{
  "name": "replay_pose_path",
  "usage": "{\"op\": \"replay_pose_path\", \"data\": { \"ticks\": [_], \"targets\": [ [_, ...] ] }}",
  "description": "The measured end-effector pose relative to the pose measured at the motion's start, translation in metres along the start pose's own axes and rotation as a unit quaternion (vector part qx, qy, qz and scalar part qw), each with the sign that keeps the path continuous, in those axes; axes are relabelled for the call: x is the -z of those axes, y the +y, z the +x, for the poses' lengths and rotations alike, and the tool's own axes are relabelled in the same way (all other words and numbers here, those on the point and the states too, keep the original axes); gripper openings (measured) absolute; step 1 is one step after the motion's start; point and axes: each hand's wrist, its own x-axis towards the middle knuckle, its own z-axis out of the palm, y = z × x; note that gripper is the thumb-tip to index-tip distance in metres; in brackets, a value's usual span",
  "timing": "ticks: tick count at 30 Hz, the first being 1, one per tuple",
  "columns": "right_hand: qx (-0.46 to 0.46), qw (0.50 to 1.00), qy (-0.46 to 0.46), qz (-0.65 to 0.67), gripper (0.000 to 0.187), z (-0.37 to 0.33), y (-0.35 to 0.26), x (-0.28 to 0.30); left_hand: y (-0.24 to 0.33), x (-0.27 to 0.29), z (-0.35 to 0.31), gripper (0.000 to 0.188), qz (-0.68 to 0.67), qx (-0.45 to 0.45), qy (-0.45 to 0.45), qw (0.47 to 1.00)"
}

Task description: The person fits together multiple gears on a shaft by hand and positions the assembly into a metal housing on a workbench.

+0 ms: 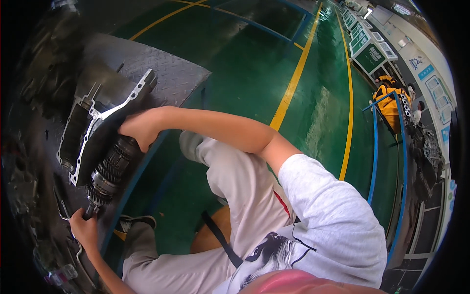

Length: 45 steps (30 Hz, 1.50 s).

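A gear shaft [108,171] with several toothed gears lies slanted at the table's near edge, beside an open metal housing half [100,115] with a bright machined rim. At the shaft's lower end, my left hand [84,228] has its fingers closed around the thin splined tip. My right hand [143,125] reaches across and grips the shaft's far end, next to the housing rim; its fingertips are partly hidden. Left of the shaft, inside the housing rim, sits a dark cylindrical part [73,137].
The housing rests on a steel-plate table [171,66] with a blue frame. Thin metal rods [62,208] lie left of my left hand. Dark, blurred machine parts [49,63] stand at the far left. Across the green floor [235,63], a blue stand [376,147] is at right.
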Motion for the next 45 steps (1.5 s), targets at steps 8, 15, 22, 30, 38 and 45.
{"op": "replay_pose_path", "data": {
  "ticks": [8,15,22,30,38,45],
  "targets": [
    [0.083,0.984,0.154,0.044,0.068,-0.005,0.017,-0.022,0.007,0.002,-0.006,0.019,-0.036,-0.094,0.056,0.993],
    [0.009,0.989,0.145,0.003,0.082,-0.005,-0.004,-0.015,0.024,0.017,-0.013,0.019,-0.041,-0.043,0.022,0.998],
    [-0.001,0.990,0.138,0.023,0.085,-0.012,-0.007,-0.020,0.019,0.023,-0.024,0.040,-0.124,-0.062,0.005,0.990],
    [0.009,0.991,0.111,0.071,0.088,-0.010,-0.008,-0.018,0.015,0.020,-0.022,0.033,-0.197,-0.071,-0.030,0.977],
    [0.011,0.991,0.053,0.125,0.087,-0.006,0.009,-0.013,0.011,0.005,-0.028,0.024,-0.183,-0.141,0.079,0.970],
    [0.003,0.963,0.010,0.269,0.091,-0.003,0.008,-0.011,0.013,0.006,-0.029,0.028,-0.181,-0.148,0.100,0.967]
  ]
}}
